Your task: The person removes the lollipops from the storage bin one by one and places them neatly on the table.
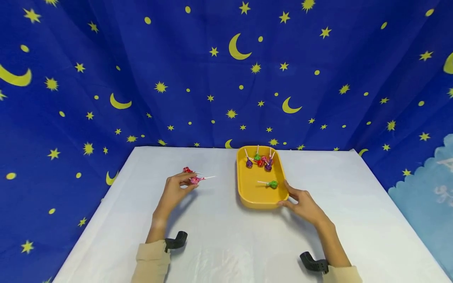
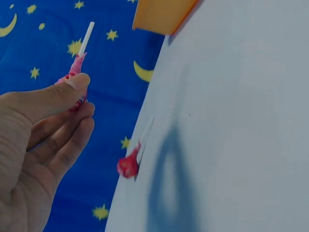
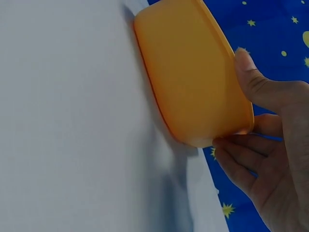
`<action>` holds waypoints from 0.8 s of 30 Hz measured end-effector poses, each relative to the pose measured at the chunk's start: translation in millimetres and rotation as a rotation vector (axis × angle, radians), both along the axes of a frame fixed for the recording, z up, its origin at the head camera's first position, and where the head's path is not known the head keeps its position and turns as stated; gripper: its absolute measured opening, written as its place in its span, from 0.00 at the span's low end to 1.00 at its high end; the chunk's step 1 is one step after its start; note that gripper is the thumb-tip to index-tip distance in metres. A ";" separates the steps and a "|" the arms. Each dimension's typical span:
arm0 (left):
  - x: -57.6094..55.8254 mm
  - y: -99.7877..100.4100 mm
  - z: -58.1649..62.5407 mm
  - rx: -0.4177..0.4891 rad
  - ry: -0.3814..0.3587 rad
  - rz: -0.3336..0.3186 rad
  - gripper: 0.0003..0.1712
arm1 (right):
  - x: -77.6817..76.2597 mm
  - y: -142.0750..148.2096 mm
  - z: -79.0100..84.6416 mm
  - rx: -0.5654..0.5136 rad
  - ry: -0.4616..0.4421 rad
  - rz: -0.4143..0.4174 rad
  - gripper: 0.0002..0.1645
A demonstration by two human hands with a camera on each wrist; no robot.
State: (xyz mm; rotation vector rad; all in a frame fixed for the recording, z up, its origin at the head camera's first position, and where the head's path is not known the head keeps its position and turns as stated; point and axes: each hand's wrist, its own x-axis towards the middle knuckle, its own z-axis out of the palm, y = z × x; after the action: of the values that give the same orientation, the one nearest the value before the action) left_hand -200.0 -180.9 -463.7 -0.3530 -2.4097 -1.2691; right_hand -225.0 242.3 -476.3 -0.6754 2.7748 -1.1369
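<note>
In the head view my left hand [image 1: 177,188] pinches a pink-wrapped lollipop [image 1: 196,180] between thumb and fingers. Its white stick points right, held above the table. Just behind it a red lollipop [image 1: 187,170] lies on the table; the left wrist view also shows this red lollipop [image 2: 128,166] below the hand. My right hand [image 1: 302,202] grips the near right corner of a yellow tray [image 1: 253,194], with thumb and fingers on either side of that corner. Inside the tray a green lollipop [image 1: 272,184] lies toward the front, while several purple, red and green lollipops [image 1: 260,161] cluster at the back.
A white-covered table [image 1: 219,236] spreads beneath both hands. Behind it hangs a blue cloth [image 1: 198,70] with yellow moons and stars. A black wrist mount [image 1: 175,240] sits on the left forearm, and another black mount [image 1: 313,263] on the right.
</note>
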 end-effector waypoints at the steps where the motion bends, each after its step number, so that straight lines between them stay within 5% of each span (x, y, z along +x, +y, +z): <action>1: -1.4 -0.7 -0.1 0.001 -0.001 0.001 0.17 | -0.5 1.7 1.0 -0.001 0.001 -0.008 0.48; 10: -17.1 -6.5 -13.8 -0.035 -0.079 -0.004 0.17 | 3.2 12.8 -4.0 0.005 -0.004 -0.046 0.47; 19: -10.8 -37.4 -28.1 -0.114 -0.142 0.022 0.15 | 7.8 3.8 -7.8 -0.027 -0.032 -0.001 0.47; 24: -18.2 -47.7 -27.2 -0.101 -0.129 0.031 0.15 | 2.5 4.4 -1.1 -0.025 -0.003 0.006 0.46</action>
State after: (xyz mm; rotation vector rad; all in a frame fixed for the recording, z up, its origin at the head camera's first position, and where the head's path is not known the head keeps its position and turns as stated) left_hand -218.2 -228.6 -490.9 -0.2688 -2.5837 -1.1931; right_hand -222.5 246.7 -477.4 -0.6834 2.7590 -1.1724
